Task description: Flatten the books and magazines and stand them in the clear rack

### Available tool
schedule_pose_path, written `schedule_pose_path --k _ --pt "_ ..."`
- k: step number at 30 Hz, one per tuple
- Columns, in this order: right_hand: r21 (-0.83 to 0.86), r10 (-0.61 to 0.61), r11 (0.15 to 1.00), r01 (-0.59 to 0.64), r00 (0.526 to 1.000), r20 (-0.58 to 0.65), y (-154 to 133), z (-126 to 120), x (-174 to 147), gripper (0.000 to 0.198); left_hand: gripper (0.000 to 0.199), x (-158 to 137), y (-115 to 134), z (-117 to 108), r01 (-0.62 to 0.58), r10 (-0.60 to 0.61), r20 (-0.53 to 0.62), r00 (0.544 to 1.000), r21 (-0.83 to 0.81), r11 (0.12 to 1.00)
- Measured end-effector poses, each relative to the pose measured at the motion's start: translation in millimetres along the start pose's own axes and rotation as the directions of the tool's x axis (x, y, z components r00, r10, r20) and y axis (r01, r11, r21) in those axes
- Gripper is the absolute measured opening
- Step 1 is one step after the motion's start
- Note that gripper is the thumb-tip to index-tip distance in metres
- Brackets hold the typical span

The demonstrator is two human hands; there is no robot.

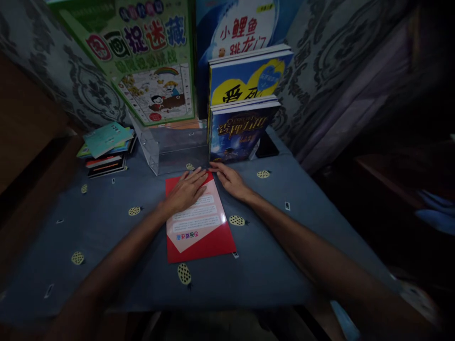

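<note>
A thin red book [199, 241] lies on the cloth-covered table, its printed text upside down to me. My left hand [188, 189] rests flat on the book's upper part, fingers stretched toward the far edge. At the book's far right corner, my right hand [229, 180] touches the edge with its fingertips, the fingers extended. Just beyond my hands stands a clear plastic book holder [177, 151]. Upright in its right part are a dark blue book [238, 132] and, behind it, a blue and yellow book [245, 80].
Behind them stand a tall green picture book [152, 71] and a larger blue book [245, 23]. A small pile of books [108, 142] lies at the left. A black phone-like object [266, 146] lies right of the holder. Patterned curtains [95, 80] hang behind the table [117, 237].
</note>
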State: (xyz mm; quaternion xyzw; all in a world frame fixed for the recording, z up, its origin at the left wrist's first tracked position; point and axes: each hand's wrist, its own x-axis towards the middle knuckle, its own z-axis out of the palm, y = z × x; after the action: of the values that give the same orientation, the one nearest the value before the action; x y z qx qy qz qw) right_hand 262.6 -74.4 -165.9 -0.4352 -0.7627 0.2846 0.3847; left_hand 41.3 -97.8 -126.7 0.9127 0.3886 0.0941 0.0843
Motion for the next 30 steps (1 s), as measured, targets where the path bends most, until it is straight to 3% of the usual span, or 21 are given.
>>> schedule_pose_path --k 12,19,30 --pt "-0.002 -0.004 1.0 0.004 1.0 -0.02 -3 -3 2 0.042 0.051 2 2 -7 -0.094 0.093 0.08 0.992 0.013 0.995" --pt "-0.064 -0.028 0.998 0.025 0.999 -0.044 -7 -2 2 0.04 0.052 5 4 -10 -0.094 0.087 0.112 0.99 0.055 0.994" --pt "-0.114 -0.033 0.993 0.029 0.999 -0.031 -16 -3 1 0.036 0.047 2 12 -9 -0.115 0.112 0.04 0.993 0.104 0.988"
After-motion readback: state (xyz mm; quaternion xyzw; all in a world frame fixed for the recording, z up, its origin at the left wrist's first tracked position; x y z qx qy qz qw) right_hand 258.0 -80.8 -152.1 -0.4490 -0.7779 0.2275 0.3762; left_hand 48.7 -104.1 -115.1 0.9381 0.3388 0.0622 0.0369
